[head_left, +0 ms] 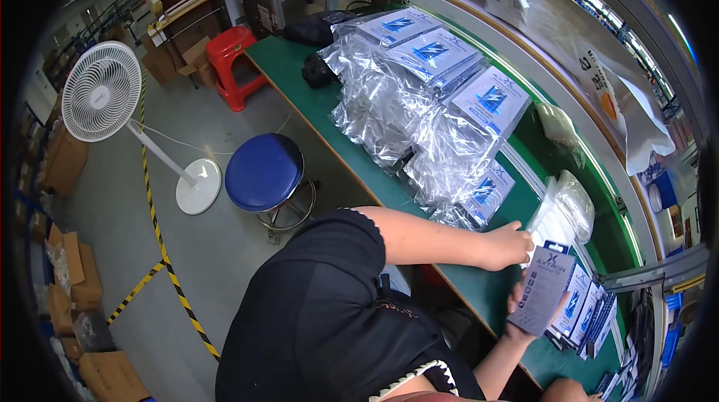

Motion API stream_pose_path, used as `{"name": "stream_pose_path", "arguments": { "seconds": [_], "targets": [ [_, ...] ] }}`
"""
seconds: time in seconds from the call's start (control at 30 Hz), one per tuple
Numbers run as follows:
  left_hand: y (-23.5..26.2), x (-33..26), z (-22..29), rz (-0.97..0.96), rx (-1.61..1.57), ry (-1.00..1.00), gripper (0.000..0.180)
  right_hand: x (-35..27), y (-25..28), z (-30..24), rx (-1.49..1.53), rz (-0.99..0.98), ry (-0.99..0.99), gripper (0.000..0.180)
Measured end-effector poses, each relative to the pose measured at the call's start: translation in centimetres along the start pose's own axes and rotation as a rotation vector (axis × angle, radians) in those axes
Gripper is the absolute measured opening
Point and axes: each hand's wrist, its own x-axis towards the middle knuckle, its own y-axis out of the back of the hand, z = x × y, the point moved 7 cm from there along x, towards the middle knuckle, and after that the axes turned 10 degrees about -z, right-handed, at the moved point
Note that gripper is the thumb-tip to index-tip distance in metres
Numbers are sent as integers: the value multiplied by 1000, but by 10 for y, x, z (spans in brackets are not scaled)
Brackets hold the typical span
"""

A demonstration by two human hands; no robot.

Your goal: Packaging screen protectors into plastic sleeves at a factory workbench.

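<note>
My right hand (517,311) grips a flat grey box (541,290) with a dark blue hanging tab, held upright above the green bench (490,293). Beside it, my left hand (506,245) has its fingers bent and pinched at the near edge of a pile of whitish clear plastic bags (556,211). The fingertips are partly hidden there. Several blue-and-grey boxes (578,305) stand in a row just right of the held box. To the left of my left hand lies a bagged box (490,189), at the end of a spread of similar packs.
Stacks of bagged packs (434,54) cover the far bench. A shelf (479,5) with large white bags runs along its back. Left of the bench are a blue round stool (264,170), a red stool (228,65) and a white standing fan (102,91). Cardboard boxes (112,377) sit at lower left.
</note>
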Motion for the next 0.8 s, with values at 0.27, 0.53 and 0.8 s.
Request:
{"name": "stream_pose_path", "arguments": {
  "seconds": [0.27, 0.53, 0.8],
  "targets": [
    [20, 2, 7, 366, 141, -112, 17, -5, 44, 20, 28, -164, -146, 78],
    [14, 27, -8, 262, 3, -34, 12, 0, 40, 16, -13, -190, -78, 62],
    [16, 22, -22, 315, -188, 38, 10, 1, 38, 4, -115, -113, 50, 53]
  ]
}}
